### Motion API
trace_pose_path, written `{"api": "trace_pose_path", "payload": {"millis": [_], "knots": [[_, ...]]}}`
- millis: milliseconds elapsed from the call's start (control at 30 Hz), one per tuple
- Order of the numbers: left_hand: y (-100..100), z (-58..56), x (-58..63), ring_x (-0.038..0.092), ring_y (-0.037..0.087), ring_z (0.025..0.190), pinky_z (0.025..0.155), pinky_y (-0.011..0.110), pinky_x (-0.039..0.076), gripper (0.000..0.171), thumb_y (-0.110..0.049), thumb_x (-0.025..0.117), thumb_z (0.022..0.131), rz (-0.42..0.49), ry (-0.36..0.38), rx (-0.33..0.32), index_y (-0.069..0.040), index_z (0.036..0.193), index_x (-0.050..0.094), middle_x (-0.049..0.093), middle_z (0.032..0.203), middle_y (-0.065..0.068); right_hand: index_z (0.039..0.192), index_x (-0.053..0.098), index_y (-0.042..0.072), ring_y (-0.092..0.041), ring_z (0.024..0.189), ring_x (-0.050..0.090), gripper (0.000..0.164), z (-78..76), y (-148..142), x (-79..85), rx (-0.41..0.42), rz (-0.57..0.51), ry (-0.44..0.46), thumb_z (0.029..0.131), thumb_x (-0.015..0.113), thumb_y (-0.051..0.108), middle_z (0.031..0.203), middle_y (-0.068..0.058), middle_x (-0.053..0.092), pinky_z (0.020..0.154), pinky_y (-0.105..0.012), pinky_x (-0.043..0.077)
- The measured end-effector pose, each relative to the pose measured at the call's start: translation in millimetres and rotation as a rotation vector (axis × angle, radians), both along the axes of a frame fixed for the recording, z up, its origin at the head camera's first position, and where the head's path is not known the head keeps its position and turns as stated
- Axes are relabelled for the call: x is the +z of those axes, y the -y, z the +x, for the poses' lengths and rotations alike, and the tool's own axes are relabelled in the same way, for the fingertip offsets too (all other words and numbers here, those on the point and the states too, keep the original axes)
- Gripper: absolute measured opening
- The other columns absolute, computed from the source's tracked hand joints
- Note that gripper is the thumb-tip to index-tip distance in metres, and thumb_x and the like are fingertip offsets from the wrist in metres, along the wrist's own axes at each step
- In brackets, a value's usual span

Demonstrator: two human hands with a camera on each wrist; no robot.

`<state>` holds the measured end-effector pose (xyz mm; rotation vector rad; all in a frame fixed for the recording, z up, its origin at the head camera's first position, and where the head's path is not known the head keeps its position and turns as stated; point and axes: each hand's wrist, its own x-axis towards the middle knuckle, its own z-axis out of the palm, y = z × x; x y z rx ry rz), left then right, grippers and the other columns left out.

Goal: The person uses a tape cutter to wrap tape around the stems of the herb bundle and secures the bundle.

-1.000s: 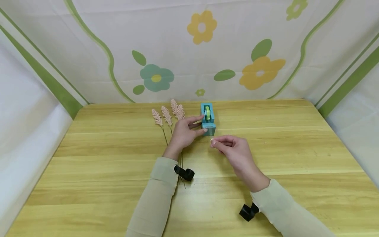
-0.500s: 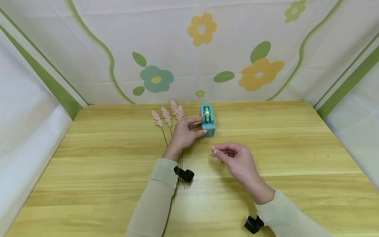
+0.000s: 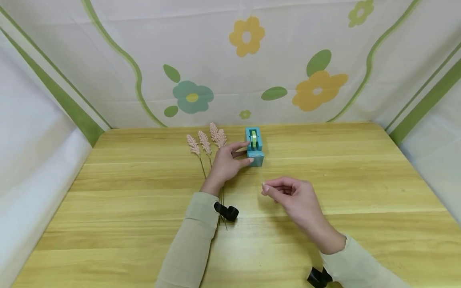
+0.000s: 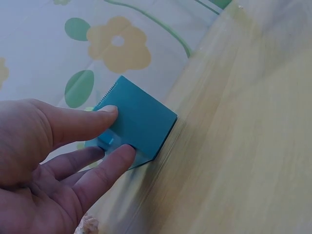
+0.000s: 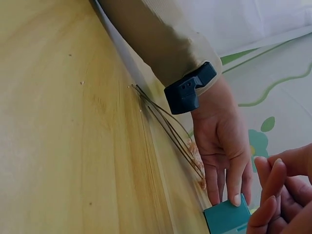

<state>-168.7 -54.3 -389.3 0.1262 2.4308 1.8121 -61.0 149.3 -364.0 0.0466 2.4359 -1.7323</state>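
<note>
A teal tape dispenser with a yellow-green tape roll stands near the back of the table. My left hand holds its left side and front, thumb against the front block, as the left wrist view shows up close. Nearer to me, my right hand pinches the end of a clear strip of tape between thumb and index finger; the strip itself is barely visible. In the right wrist view the right fingers are close in front of the dispenser. Several pink flower stems lie partly beneath my left arm.
The wooden table ends at a white curtain printed with flowers, with more cloth on both sides. A black wrist camera sits on the left cuff, another black camera on the right one.
My right hand has drawn back from the dispenser, toward me and slightly right, fingertips still pinched. The left hand stays on the dispenser, and the flowers lie as before.
</note>
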Motion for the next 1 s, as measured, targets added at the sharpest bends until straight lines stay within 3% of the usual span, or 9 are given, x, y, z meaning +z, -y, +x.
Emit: {"api": "trace_pose_path", "payload": {"millis": [133, 333, 633, 1000], "knots": [[0.5, -1.6, 1.6, 0.067, 0.031, 0.137, 0.109, 0.043, 0.057, 0.054, -0.006, 0.083, 0.094, -0.003, 0.003, 0.009, -0.019, 0.144, 0.070, 0.060, 0.158, 0.007, 0.110, 0.083, 0.003, -0.022, 0.077, 0.069, 0.027, 2.0, -1.3, 2.9, -0.002, -0.037, -0.011, 0.098, 0.083, 0.027, 0.091, 0.001, 0.083, 0.060, -0.026, 0.051], [-1.0, -0.9, 3.8, 0.067, 0.032, 0.137, 0.108, 0.042, 0.057, 0.054, -0.005, 0.083, 0.094, 0.003, 0.001, 0.010, -0.017, 0.145, 0.069, 0.059, 0.160, 0.009, 0.109, 0.082, 0.000, -0.018, 0.073, 0.068, 0.024, 6.3, -3.9, 4.4, 0.011, -0.079, -0.033, 0.098, 0.082, 0.021, 0.088, 0.003, 0.082, 0.061, -0.028, 0.054], [-2.8, 0.5, 3.4, 0.066, 0.033, 0.137, 0.107, 0.042, 0.058, 0.056, -0.002, 0.082, 0.094, 0.021, 0.010, 0.010, -0.016, 0.146, 0.068, 0.058, 0.161, 0.009, 0.110, 0.079, -0.005, -0.020, 0.084, 0.073, 0.023, 16.9, -7.1, 6.7, -0.021, -0.173, 0.009, 0.099, 0.080, 0.015, 0.088, 0.006, 0.082, 0.073, -0.027, 0.058], [-3.2, 1.2, 0.5, 0.066, 0.032, 0.137, 0.107, 0.043, 0.058, 0.054, -0.003, 0.082, 0.094, 0.022, 0.014, 0.014, -0.017, 0.145, 0.069, 0.058, 0.160, 0.008, 0.111, 0.077, -0.008, -0.019, 0.090, 0.076, 0.027, 35.2, -10.9, 4.3, 0.000, -0.187, 0.010, 0.098, 0.080, 0.015, 0.092, 0.002, 0.083, 0.078, -0.026, 0.058]]}}
